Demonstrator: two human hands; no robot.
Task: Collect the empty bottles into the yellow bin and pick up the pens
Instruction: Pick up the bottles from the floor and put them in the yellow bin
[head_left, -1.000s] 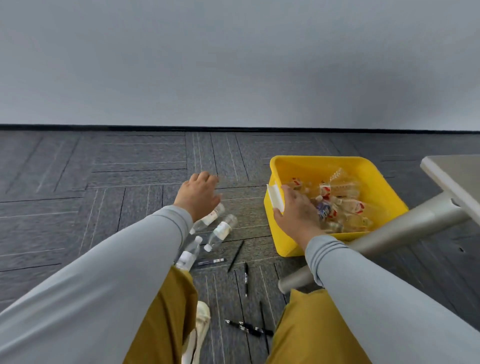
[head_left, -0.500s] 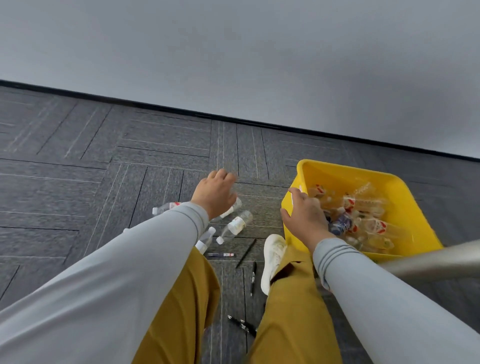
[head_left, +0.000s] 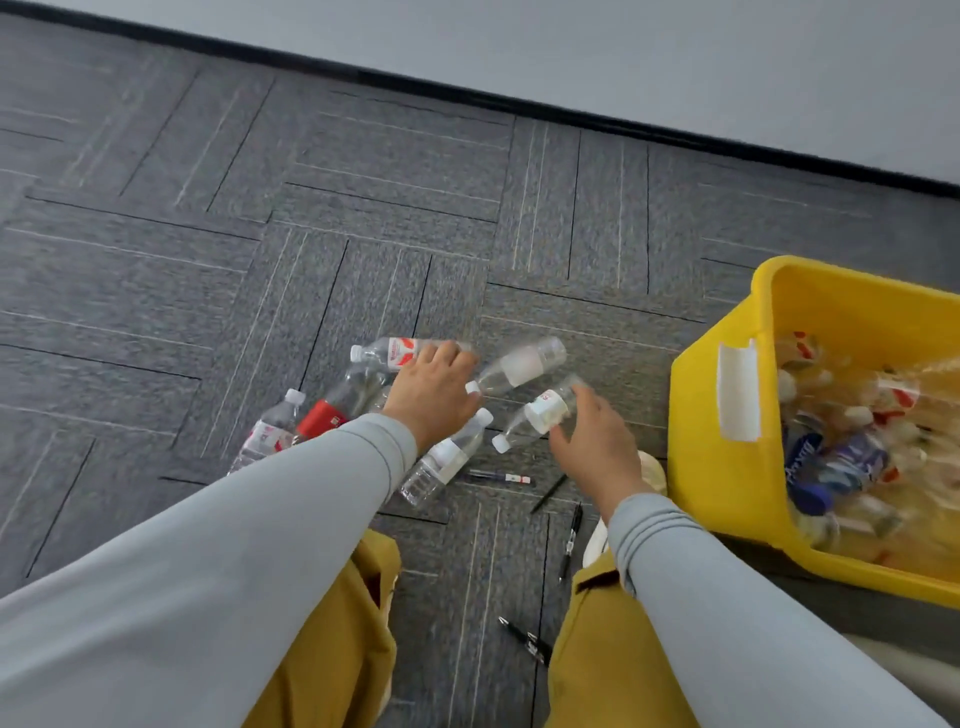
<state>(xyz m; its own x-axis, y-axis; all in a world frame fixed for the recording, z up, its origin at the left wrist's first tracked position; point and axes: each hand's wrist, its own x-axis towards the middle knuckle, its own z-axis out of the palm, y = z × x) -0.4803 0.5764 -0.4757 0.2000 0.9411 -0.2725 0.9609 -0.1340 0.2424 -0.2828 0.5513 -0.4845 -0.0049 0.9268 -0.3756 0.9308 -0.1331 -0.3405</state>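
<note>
head view: bottle (head_left: 537, 413) cap lower-left

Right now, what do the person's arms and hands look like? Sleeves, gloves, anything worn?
Both arms wear long, smooth light grey sleeves with ribbed cuffs at the wrists. The left hand and the right hand are bare: no gloves, and no rings, watch or markings show. Mustard-yellow trousers show below the arms.
</note>
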